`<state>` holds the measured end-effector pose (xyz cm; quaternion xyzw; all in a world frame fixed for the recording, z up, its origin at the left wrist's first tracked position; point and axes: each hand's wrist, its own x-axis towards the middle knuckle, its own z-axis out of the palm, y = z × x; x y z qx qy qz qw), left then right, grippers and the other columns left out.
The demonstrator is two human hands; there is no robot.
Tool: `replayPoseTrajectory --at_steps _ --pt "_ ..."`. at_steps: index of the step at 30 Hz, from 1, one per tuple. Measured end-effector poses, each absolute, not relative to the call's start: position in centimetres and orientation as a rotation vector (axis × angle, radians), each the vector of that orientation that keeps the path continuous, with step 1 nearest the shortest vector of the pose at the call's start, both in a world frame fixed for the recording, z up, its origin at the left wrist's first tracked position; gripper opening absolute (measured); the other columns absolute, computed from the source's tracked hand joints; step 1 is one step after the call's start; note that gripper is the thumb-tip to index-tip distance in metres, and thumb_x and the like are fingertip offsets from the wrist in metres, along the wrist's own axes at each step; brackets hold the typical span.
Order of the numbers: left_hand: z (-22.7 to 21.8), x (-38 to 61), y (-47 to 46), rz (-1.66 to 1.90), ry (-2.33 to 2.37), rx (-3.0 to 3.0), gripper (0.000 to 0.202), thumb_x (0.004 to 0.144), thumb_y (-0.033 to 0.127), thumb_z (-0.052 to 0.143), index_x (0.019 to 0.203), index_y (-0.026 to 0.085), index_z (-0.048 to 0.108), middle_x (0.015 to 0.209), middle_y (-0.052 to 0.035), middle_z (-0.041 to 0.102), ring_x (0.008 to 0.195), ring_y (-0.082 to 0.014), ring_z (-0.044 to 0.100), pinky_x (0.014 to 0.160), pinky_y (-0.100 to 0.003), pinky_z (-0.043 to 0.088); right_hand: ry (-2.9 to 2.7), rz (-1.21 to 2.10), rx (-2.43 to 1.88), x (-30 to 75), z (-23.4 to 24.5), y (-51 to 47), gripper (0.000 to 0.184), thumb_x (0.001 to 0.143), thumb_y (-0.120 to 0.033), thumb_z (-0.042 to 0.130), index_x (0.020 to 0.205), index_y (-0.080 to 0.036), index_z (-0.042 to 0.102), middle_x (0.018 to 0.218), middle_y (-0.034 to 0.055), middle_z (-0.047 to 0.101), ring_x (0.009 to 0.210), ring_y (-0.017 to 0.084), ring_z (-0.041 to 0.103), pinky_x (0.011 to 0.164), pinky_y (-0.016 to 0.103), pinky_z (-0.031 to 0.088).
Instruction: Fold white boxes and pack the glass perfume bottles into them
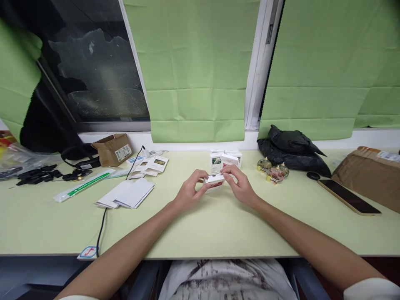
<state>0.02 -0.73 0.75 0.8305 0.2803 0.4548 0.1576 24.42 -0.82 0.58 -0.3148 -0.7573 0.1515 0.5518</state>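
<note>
Between my two hands is a small white cardboard box (214,179) with a reddish picture on its front. My left hand (191,188) grips its left side, thumb in front and fingers behind. At the box's upper right, my right hand (239,186) pinches the top edge with thumb and fingertips. Just behind stand several similar small white boxes (216,161), one showing a green and white picture; the hands and held box partly hide them. Glass perfume bottles (275,173) with gold caps lie to the right of my right hand.
Flat white cards (133,193) and picture-printed cards (156,163) lie at left, near a black cable (101,229). Behind them stands an open brown carton (114,151). At right are a black plastic bag (290,152), a phone (348,196) and a large brown package (370,177).
</note>
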Motion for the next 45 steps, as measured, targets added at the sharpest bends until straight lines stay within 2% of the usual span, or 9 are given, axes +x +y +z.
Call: replayPoseTrajectory --at_steps 4,10,16,20,27,36,45 --pt "0.8 0.1 -0.7 1.330 0.749 2.418 0.023 0.102 0.034 0.063 0.122 0.024 0.058 0.116 -0.0079 0.064 0.108 -0.0211 0.065 0.090 -0.038 0.060 -1.715 0.458 -0.770 24.1 0.5 -1.1 0.023 0.108 -0.042 0.052 0.119 -0.026 0.062 0.115 0.0065 0.069 0.118 0.025 0.065 0.105 0.041 0.052" --pt "0.4 0.1 -0.5 1.304 0.777 2.475 0.026 0.099 0.035 0.068 0.121 0.024 0.057 0.113 -0.0065 0.066 0.103 -0.0202 0.066 0.089 -0.037 0.060 -1.805 0.273 -0.743 24.2 1.0 -1.3 0.018 0.109 -0.035 0.050 0.106 -0.026 0.065 0.105 0.0053 0.069 0.108 0.024 0.065 0.104 0.043 0.050" --pt "-0.2 0.0 -0.4 1.241 0.954 2.344 0.035 0.097 0.043 0.071 0.122 0.025 0.052 0.118 -0.0056 0.067 0.103 -0.0203 0.070 0.094 -0.040 0.060 -1.907 0.090 -0.724 24.8 1.1 -0.9 0.013 0.108 -0.031 0.054 0.106 -0.027 0.065 0.104 0.0065 0.069 0.111 0.026 0.064 0.102 0.044 0.051" --pt "-0.5 -0.1 -0.3 1.263 0.987 2.291 0.043 0.095 0.047 0.073 0.124 0.026 0.050 0.121 -0.0061 0.067 0.102 -0.0210 0.072 0.091 -0.040 0.062 -1.926 0.056 -0.724 25.0 0.8 -0.6 0.014 0.108 -0.029 0.054 0.106 -0.027 0.067 0.105 0.0071 0.068 0.111 0.026 0.064 0.101 0.044 0.052" --pt "0.0 -0.1 -0.4 1.248 0.906 2.346 0.035 0.097 0.045 0.072 0.121 0.025 0.055 0.115 -0.0043 0.068 0.103 -0.0202 0.069 0.097 -0.041 0.061 -1.926 0.086 -0.721 25.0 0.9 -0.7 0.015 0.108 -0.027 0.054 0.110 -0.027 0.068 0.107 0.0081 0.065 0.108 0.025 0.064 0.096 0.041 0.054" --pt "-0.2 -0.1 -0.3 1.235 0.942 2.321 0.036 0.095 0.046 0.073 0.119 0.025 0.055 0.116 -0.0053 0.069 0.104 -0.0216 0.071 0.094 -0.041 0.062 -1.948 0.118 -0.704 24.7 1.1 -1.0 0.013 0.108 -0.027 0.050 0.111 -0.027 0.063 0.102 0.0062 0.065 0.106 0.025 0.062 0.107 0.048 0.050" --pt "0.0 -0.1 -0.2 1.289 0.869 2.397 0.028 0.102 0.040 0.066 0.124 0.026 0.056 0.117 -0.0056 0.066 0.108 -0.0204 0.068 0.096 -0.041 0.062 -1.957 0.135 -0.713 24.8 1.1 -0.9 0.015 0.108 -0.028 0.051 0.116 -0.027 0.064 0.107 0.0061 0.067 0.113 0.025 0.063 0.111 0.048 0.048"
